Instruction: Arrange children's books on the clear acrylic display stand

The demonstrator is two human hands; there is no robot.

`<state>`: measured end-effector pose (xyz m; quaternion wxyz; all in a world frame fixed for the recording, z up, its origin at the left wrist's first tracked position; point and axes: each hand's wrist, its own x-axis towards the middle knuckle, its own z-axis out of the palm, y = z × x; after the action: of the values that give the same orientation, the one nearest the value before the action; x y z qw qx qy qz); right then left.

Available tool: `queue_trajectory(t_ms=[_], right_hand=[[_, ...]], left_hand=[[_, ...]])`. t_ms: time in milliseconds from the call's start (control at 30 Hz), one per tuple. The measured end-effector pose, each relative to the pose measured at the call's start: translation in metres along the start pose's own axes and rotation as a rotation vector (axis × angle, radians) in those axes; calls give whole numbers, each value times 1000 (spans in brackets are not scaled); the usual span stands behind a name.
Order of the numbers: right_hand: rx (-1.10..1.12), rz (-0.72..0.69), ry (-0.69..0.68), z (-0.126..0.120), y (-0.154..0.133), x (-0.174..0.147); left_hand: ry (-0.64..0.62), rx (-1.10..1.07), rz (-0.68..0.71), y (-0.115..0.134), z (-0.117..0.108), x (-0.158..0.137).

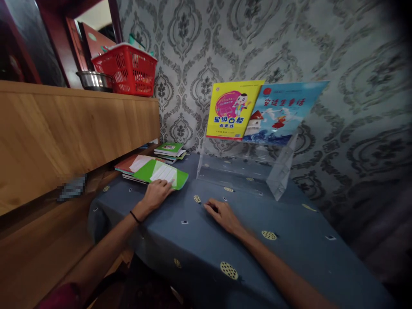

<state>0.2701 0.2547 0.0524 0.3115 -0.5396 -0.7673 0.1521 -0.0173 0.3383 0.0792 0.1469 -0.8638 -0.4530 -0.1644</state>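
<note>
My left hand [157, 193] grips the near right corner of a green book [182, 178], its fingers closed over the edge. A white label or sheet shows on the green cover. The green book lies partly over a stack with a reddish-brown book [124, 164] on the left of the table. My right hand [223, 214] rests on the cloth, fingers curled in, with nothing visible in it. Beyond it stands a clear acrylic rack [238, 165] with a yellow workbook [222, 103] and a blue storybook [280, 111] upright side by side.
Another small book pile [169, 149] sits at the back left near the wall. A blue-grey patterned cloth [199, 244] covers the table. Left of it, a wooden cabinet [80, 128] carries a red plastic basket [128, 68] and a metal bowl [95, 80]. Patterned wallpaper [183, 64] backs the table.
</note>
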Motion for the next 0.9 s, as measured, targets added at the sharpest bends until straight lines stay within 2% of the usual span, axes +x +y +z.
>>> queue_trajectory(t_ms=[167,267,400,500,667,900], right_hand=[[-11,0,-29,-1,1,-2],[-15,-42,-16,1,5,-3],[-72,-145,63,6,16,-3],[-182,-221,135,11,31,-2],[-273,-384,130,23,61,0],[-212,-433,84,38,99,-8]], left_hand=[[-26,-34,96,35,8,-11],[46,-44,149,44,11,-22],[150,-48,235,60,14,-33],[143,-116,248,73,15,-34],[116,-116,304,76,13,-32],[81,-185,402,69,15,-34]])
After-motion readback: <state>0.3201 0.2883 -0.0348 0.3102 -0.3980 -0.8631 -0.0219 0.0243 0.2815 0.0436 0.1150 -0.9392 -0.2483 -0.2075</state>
